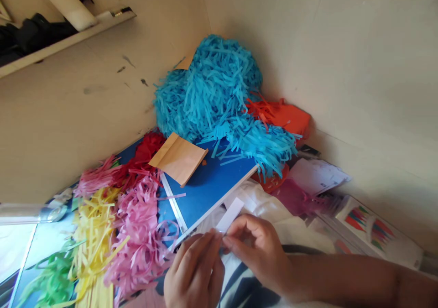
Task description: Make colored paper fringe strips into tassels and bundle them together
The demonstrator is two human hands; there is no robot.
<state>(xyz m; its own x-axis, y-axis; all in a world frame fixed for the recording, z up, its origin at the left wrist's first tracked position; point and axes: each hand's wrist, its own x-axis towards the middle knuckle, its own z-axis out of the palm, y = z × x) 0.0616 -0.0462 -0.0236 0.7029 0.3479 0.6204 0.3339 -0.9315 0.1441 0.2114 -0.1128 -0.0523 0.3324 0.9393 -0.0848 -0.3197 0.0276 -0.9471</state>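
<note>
A small white paper strip (231, 214) sticks up at a slant between my two hands, above my lap. My left hand (195, 269) has its fingers curled and pressed together at the strip's lower end. From the other side, my right hand (258, 248) pinches with thumb and forefinger beside that same end. The fingers hide the bottom of the strip. Just beyond them, a brown paper piece (179, 157) with folded edges lies on the blue tabletop (201, 185).
Blue fringed paper (219, 84) is heaped in the corner, with orange paper (290, 116) to its right. Pink (143, 235), yellow (94, 235), green (54, 271) and red (147, 148) fringes lie at left. A box (376, 230) stands at right; a shelf (102, 23) hangs upper left.
</note>
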